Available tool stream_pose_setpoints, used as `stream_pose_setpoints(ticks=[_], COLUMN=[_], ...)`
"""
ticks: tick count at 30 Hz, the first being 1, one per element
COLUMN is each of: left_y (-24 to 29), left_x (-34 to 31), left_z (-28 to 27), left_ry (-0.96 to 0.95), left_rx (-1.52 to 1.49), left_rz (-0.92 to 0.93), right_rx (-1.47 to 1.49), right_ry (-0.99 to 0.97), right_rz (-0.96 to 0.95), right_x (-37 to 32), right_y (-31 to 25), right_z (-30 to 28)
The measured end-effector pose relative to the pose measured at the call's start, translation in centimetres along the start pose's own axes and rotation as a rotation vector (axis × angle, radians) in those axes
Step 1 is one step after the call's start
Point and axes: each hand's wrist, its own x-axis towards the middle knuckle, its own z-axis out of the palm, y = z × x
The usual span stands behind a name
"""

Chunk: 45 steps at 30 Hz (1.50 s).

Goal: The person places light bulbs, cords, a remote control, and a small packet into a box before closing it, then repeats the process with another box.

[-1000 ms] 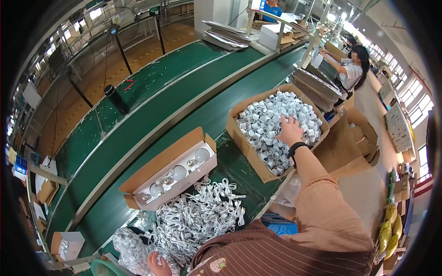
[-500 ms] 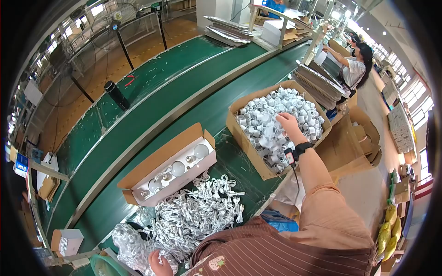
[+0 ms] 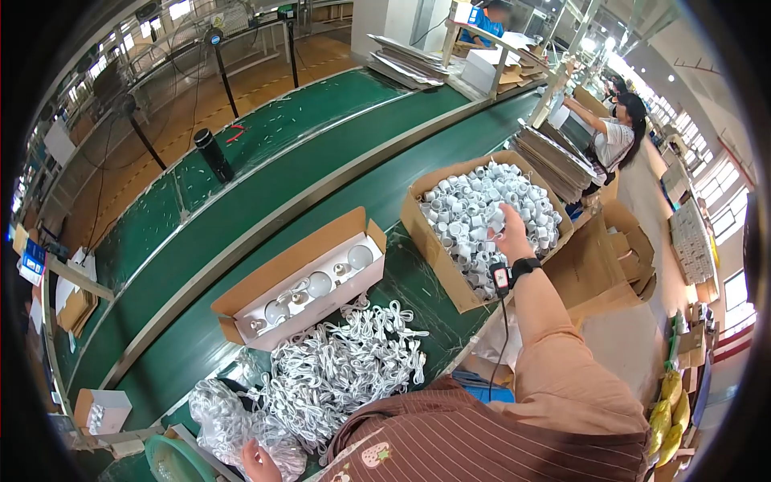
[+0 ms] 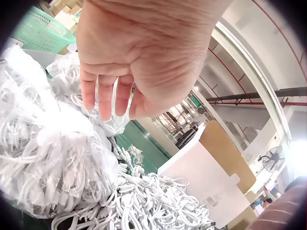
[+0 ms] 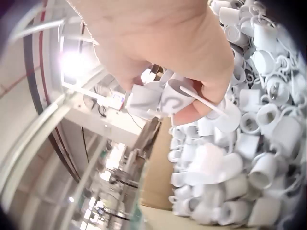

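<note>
My right hand (image 3: 509, 233) is over the carton (image 3: 442, 265) heaped with small white lamp sockets (image 3: 458, 197). In the right wrist view its thumb and fingers pinch a few white lamp sockets (image 5: 145, 99), one with a thin white hook sticking out, close above the heap. My left hand (image 4: 129, 62) hangs with relaxed fingers and holds nothing. Just below it are a clear plastic bag (image 4: 53, 153) stuffed with white cables and a loose pile of bundled white cables (image 3: 345, 373).
Left of the sockets, a long open box (image 3: 301, 301) holds round bulbs and smaller pieces on the green conveyor (image 3: 265, 241). Flattened cardboard (image 3: 554, 161) is stacked behind the carton. A black cylinder (image 3: 213, 155) stands on the far belt; a green basket (image 3: 173, 459) is at lower left.
My right hand was spread on the sockets, then turned and drew its fingers together; it now holds some of them. My left hand stays low by the bag. The head view has shifted slightly.
</note>
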Motion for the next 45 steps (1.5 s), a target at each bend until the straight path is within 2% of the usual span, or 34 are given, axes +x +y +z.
stream_pose_setpoints(ticks=[2,3,4,7,10,11,12,13,16,19,21,22,25,28,31,34,36,39,45], left_y=[-0.3,-0.5,-0.6,-1.8,2.7,1.5,2.3,2.7,5.5,7.3,8.0,7.7,6.8,5.4,4.7,4.6,5.0,6.2,6.5], left_x=[0.0,0.1,0.1,0.6,1.3,1.6,1.8,2.1,2.9,3.0,2.7,2.4,1.6,0.8,0.4,0.7,1.1,1.8,2.2], left_z=[-0.2,-0.2,-0.1,0.3,-0.4,0.3,0.4,0.9,1.1,1.1,0.8,0.8,0.3,0.0,-0.1,0.3,0.4,0.2,0.6], left_ry=[0.005,0.009,0.013,0.016,-0.052,-0.014,-0.021,0.032,-0.002,0.015,0.001,0.011,0.028,0.049,0.029,0.024,0.015,-0.004,-0.02], left_rx=[-0.014,-0.014,-0.014,-0.073,-0.076,-0.052,-0.024,-0.025,-0.113,-0.127,-0.17,-0.171,-0.138,-0.143,-0.139,-0.121,-0.107,-0.093,-0.063], left_rz=[0.017,0.02,0.022,0.007,-0.067,0.065,0.087,0.134,0.124,0.13,0.108,0.093,0.076,-0.005,-0.026,-0.006,0.004,0.008,0.058], right_rx=[0.157,0.228,0.226,0.364,0.225,0.163,0.159,0.036,-0.196,-0.377,-0.75,-0.751,-0.847,-0.829,-0.96,-1.051,-0.986,-0.708,-0.721], right_ry=[0.094,0.2,0.192,-0.186,-0.318,-0.354,-0.383,-0.49,-0.739,-0.845,-0.922,-0.941,-1.032,-1.024,-1.024,-0.963,-0.92,-0.909,-1.057], right_rz=[0.081,0.125,0.123,0.256,0.37,0.387,0.415,0.346,0.183,0.096,-0.554,-0.553,-0.839,-0.745,-0.823,-0.763,-0.778,-0.368,-0.361], right_x=[1.0,0.5,-0.5,-2.4,-6.1,-7.9,-9.3,-10.6,-14.5,-18.3,-19.7,-19.9,-19.5,-17.6,-15.6,-14.5,-13.9,-13.9,-16.0], right_y=[0.2,-0.3,-1.1,-1.5,-2.1,-2.2,-1.8,-1.2,2.0,5.8,8.6,9.1,10.7,10.2,8.7,7.4,7.3,6.8,6.6], right_z=[-1.4,-0.7,0.6,3.4,9.8,12.6,14.9,17.0,23.1,28.3,30.2,30.4,30.4,28.7,27.0,26.0,25.7,26.1,27.9])
